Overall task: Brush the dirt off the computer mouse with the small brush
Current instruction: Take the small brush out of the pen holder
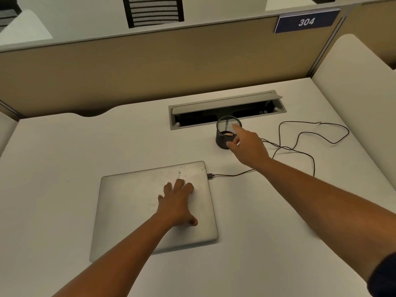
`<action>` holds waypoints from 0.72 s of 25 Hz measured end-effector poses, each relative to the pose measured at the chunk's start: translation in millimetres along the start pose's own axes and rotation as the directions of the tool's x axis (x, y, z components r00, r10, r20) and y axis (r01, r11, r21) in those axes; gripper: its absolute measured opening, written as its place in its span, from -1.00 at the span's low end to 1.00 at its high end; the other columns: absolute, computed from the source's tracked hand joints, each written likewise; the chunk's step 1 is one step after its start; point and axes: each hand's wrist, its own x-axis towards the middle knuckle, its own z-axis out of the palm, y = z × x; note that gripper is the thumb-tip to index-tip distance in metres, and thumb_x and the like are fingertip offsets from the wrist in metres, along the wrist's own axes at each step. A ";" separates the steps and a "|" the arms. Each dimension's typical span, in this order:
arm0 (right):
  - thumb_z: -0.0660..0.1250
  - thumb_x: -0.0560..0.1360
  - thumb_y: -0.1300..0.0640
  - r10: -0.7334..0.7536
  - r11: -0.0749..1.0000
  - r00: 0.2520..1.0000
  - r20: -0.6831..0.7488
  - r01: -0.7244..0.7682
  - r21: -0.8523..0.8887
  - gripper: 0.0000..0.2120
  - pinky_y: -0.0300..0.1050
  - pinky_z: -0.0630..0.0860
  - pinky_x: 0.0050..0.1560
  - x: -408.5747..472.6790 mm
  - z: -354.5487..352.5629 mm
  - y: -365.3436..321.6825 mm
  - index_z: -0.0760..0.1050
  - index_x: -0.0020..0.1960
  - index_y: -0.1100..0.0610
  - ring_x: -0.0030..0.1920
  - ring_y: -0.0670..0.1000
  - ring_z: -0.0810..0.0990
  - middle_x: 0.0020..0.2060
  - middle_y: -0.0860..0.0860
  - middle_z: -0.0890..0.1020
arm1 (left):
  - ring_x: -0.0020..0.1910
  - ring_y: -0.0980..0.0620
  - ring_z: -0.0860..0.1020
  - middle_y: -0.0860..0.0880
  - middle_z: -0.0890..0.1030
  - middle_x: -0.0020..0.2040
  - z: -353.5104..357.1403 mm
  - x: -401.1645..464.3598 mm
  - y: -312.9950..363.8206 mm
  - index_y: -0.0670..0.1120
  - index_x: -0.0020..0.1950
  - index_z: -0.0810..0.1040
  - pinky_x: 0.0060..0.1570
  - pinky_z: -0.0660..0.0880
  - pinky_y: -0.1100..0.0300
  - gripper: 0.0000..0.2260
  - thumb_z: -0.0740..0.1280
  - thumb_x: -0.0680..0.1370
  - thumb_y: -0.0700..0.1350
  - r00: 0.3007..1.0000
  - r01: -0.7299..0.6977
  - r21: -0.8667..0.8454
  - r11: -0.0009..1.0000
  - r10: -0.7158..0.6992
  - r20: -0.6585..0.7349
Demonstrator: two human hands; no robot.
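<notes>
Head view: one frame, looking down on a white desk [64,168].
Right hand [248,144]: fingers apart, reaching onto the rim of a black wire-mesh cup [222,140]; grips nothing.
Left hand [177,202]: flat, fingers spread, on the closed silver laptop [128,211].
Cup contents: a pale item inside, too unclear to identify.
Mouse, brush: neither visible.
Cable: a thin black cable [300,151] runs from the laptop.
Progress: judged at the start; brushing not begun.

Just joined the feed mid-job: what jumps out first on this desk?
The right hand reaches to the black mesh cup near the back of the desk, fingers at its rim. The left hand rests flat on a closed silver laptop in front, a thin black cable plugged into its right side.
</notes>
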 end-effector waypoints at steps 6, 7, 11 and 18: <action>0.22 0.72 0.10 -0.087 0.991 0.996 0.011 0.088 -0.104 -0.69 -0.02 0.60 0.07 23.2 2.4 1.5 0.58 0.36 0.20 0.11 0.21 0.67 0.19 0.22 0.70 | 0.49 -0.15 0.17 0.07 0.19 0.53 0.5 0.8 -0.3 0.12 0.47 0.31 0.39 0.41 -0.22 -0.08 0.69 0.23 0.21 1.000 0.004 -0.001 1.000 -0.004 -0.002; 0.21 0.72 0.11 -0.101 0.988 0.995 0.007 0.101 -0.114 -0.71 -0.04 0.59 0.03 23.6 2.5 2.5 0.61 0.30 0.20 0.07 0.20 0.67 0.15 0.21 0.71 | 0.49 -0.15 0.17 0.07 0.19 0.52 0.8 0.8 -0.5 0.13 0.47 0.31 0.38 0.42 -0.22 -0.07 0.69 0.22 0.21 1.000 0.006 -0.004 1.000 -0.006 -0.004; 0.23 0.72 0.12 -0.094 0.994 0.991 -0.098 0.088 -0.066 -0.72 -0.14 0.51 -0.06 16.2 -4.5 3.4 0.64 0.24 0.22 0.03 0.20 0.68 0.10 0.21 0.72 | 0.49 -0.14 0.17 0.08 0.20 0.51 1.2 1.0 -1.6 0.13 0.48 0.32 0.32 0.46 -0.17 -0.05 0.70 0.20 0.21 1.000 0.005 -0.008 1.000 -0.005 -0.013; 0.23 0.71 0.13 0.092 0.964 0.929 -0.357 0.006 0.265 -0.78 -0.14 0.56 -0.22 -29.8 -51.6 -1.7 0.63 0.11 0.19 -0.24 0.01 0.61 -0.14 0.14 0.71 | 0.49 -0.12 0.18 0.09 0.20 0.53 -0.9 -3.9 -0.2 0.14 0.51 0.32 0.27 0.46 -0.10 -0.04 0.68 0.20 0.20 0.999 0.001 -0.017 1.000 -0.001 -0.041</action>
